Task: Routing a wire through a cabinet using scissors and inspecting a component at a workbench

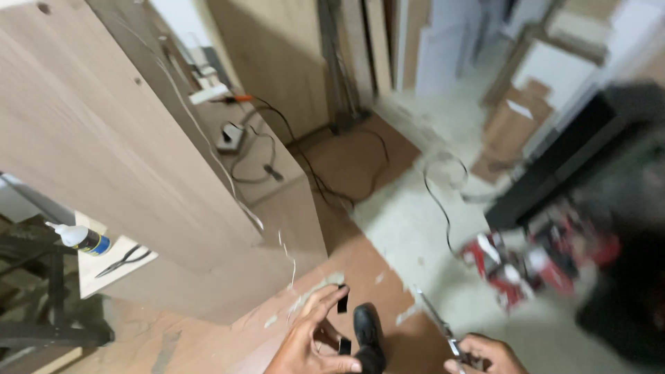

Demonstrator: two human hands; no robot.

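Observation:
My left hand (309,338) is at the bottom middle, pinching a small black strip (342,299) between thumb and forefinger; a second bit of black shows lower by the thumb. My right hand (485,354) is at the bottom right edge, closed on the handles of metal scissors (435,319) whose blades point up and left. A black shoe (367,336) on the floor shows between the two hands. A large light wooden board (118,145) stands tilted just left of my left hand.
A glue bottle (82,239) and pliers (123,261) lie on a wooden shelf at left. Black cables (325,183) trail over the brown floor. A power strip (230,135) lies on a panel. Red and white clutter (533,260) and a black cabinet (561,163) are at right.

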